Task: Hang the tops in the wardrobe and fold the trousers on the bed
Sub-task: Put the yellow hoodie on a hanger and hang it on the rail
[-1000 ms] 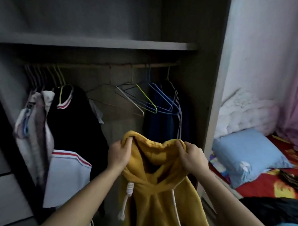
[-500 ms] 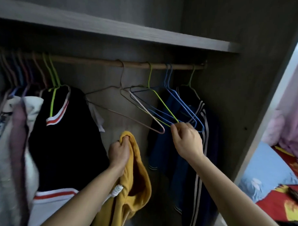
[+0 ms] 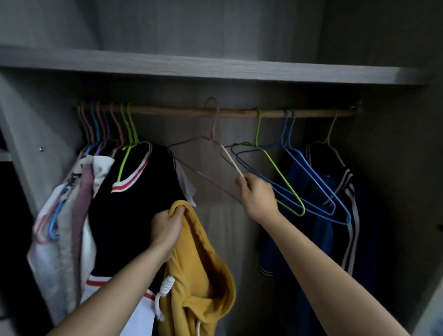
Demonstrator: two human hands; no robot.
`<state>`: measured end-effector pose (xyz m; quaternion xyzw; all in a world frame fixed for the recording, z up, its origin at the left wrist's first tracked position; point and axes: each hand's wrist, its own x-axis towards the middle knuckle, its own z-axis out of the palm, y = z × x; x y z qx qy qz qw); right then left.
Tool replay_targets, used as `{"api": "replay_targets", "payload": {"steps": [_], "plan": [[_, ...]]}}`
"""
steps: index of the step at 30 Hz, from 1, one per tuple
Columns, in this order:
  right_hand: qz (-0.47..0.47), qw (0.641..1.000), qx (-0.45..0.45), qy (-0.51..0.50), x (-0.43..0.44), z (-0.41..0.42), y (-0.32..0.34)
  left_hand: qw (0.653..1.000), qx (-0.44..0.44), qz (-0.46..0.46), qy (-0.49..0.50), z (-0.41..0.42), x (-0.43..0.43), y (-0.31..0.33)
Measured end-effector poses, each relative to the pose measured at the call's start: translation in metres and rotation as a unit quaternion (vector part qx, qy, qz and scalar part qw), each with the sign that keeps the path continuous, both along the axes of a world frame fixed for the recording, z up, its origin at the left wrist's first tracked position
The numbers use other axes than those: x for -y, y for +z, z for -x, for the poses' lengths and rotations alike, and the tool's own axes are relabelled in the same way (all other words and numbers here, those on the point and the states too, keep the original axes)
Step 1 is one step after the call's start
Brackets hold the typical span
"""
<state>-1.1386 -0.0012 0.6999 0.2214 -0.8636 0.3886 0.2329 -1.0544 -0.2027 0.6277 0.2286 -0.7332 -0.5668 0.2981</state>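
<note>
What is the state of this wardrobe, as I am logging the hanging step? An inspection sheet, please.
surface: wooden rail under a grey shelf, hangers hooked along it.
job's things: yellow hoodie off the rail, not yet on a hanger; pinkish wire hanger hooked on the rail.
clutter: empty green hanger and blue hangers bunched right of centre.
grips: left hand grips the hoodie's hood edge; right hand pinches the wire hanger's corner.
cables: nothing seen.
surroundings: black top left, blue jacket right, wardrobe side panel.
</note>
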Motion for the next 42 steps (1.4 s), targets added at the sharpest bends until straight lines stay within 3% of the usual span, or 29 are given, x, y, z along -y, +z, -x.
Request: {"api": "replay_targets", "payload": {"steps": [5,8,11,14,21,27,33,38,42], "plan": [[0.130,0.991,-0.033,0.020,-0.039,-0.032,-0.054,1.000,0.007,0.001,0.001,0.003,-0.020,-0.009],[0.172,0.984,0.011,0.039,-0.069,-0.053,-0.098,1.000,0.013,0.008,-0.001,0.007,-0.033,-0.019],[0.139,0.982,0.099,0.087,-0.086,-0.069,-0.125,0.999,0.021,0.028,-0.002,0.009,-0.046,-0.031],[0.130,0.980,0.113,0.099,-0.094,-0.086,-0.137,0.998,0.048,0.020,-0.025,0.012,-0.053,-0.042],[0.133,0.976,0.169,0.040,-0.138,-0.129,-0.172,0.990,0.089,-0.012,-0.111,0.018,-0.071,-0.074],[0.084,0.976,0.180,-0.087,-0.163,-0.175,-0.193,0.976,0.094,0.087,-0.174,0.026,-0.091,-0.094],[-0.016,0.986,0.108,-0.126,-0.187,-0.233,-0.214,0.953,0.130,0.204,-0.182,0.035,-0.107,-0.118],[-0.064,0.975,0.192,-0.090,-0.202,-0.274,-0.225,0.935,0.100,0.241,-0.239,0.019,-0.134,-0.117],[-0.091,0.957,0.229,-0.154,-0.192,-0.270,-0.218,0.884,0.020,0.296,-0.360,-0.006,-0.165,-0.097]]}}
